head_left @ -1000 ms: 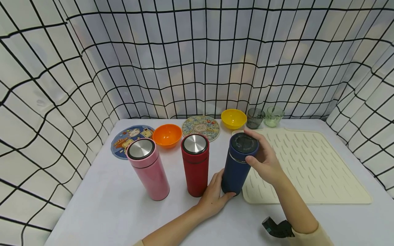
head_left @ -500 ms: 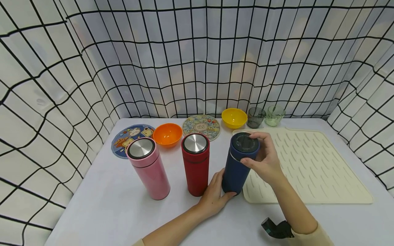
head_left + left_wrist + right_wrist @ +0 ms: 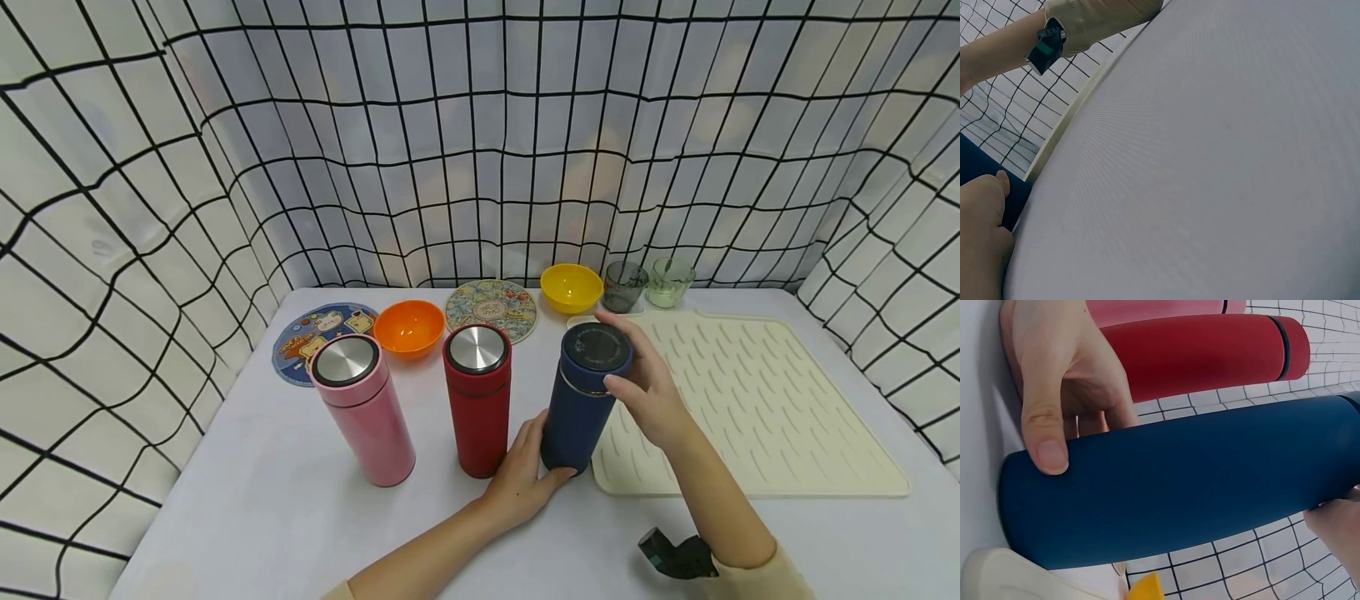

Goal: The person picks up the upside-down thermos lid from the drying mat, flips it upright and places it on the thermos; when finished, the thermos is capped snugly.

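A blue thermos [image 3: 576, 425] stands upright on the white table, its dark-topped lid [image 3: 597, 347] in place. My left hand [image 3: 521, 483] holds it low down; the right wrist view shows that thumb laid over the blue body near the base. With the thumb at the lid's front and fingers round its far side, my right hand [image 3: 652, 392] grips the lid. Most of those fingers are hidden behind it. A red thermos [image 3: 480, 417] stands beside my left hand, and a pink thermos [image 3: 372, 429] farther left; both have silver-topped lids.
A cream ridged mat [image 3: 750, 408] lies at the right. Along the back are an orange bowl [image 3: 408, 329], a yellow bowl [image 3: 571, 288], two glass cups [image 3: 624, 287] and two round patterned mats [image 3: 491, 308]. Black netting [image 3: 480, 154] surrounds the table.
My right hand's thumb and fingers shift round the lid toward me, then back to about their earlier place. My left hand and the thermos body stay where they are.
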The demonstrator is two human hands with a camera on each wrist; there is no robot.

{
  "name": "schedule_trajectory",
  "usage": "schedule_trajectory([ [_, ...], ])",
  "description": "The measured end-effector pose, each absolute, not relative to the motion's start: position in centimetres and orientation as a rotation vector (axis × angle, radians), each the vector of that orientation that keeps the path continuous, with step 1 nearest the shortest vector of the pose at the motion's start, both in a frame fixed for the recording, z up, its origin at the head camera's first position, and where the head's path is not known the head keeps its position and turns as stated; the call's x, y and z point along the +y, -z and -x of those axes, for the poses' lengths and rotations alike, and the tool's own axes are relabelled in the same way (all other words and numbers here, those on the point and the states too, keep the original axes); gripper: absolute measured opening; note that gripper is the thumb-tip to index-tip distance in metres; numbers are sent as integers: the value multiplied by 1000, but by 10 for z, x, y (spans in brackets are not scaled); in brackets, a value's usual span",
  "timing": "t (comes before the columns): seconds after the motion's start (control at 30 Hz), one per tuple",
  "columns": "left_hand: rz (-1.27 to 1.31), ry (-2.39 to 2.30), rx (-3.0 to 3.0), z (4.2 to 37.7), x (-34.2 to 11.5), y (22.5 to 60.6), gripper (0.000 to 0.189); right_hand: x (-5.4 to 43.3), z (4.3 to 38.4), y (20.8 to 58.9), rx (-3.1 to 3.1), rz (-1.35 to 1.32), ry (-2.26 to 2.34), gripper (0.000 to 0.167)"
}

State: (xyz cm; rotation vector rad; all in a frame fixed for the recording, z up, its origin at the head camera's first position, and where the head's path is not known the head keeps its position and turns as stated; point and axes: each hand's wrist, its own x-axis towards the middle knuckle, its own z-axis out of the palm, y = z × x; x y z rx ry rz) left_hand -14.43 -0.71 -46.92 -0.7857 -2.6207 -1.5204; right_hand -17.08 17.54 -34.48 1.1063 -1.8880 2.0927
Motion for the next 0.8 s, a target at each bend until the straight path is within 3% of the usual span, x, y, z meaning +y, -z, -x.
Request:
schedule_trajectory([
  [0.2, 786, 1527, -2611, 144, -7, 470, 76, 175, 170, 345, -1824, -1078, -2079, 68],
  [0.43, 789, 1507, -2614, 144, -6, 470, 76, 173, 172, 344, -1693, -1055, -2182, 63],
  [0.8, 758, 1556, -2647, 146, -5, 469, 77, 177, 169, 340, -1934, -1043, -2100, 71],
])
